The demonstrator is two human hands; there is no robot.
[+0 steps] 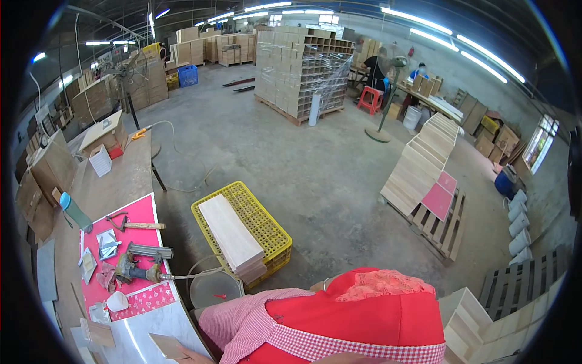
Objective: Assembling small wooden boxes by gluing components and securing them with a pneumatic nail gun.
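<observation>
At the lower edge, my left hand (193, 357) is only partly in view, its fingers closed at the edge of a small thin wooden board (165, 346) that tilts over the pale worktop (148, 324). Another small wooden piece (98, 332) lies to its left. Farther up the bench, a nail gun (138, 270) with an air hose rests on a pink sheet (97, 244). A hammer (142, 225) lies beyond it, among packets of metal pieces (108, 244). My right hand is out of sight; a bit of bare forearm shows at the bottom.
Right of the bench stands a yellow plastic crate (267, 221) with stacked wooden boards (230, 230) on it, beside a round bucket (212, 288). Wooden boxes (424, 161) sit on a pallet (451, 233) at right. A wrapped box stack (291, 73) stands farther back, near seated people.
</observation>
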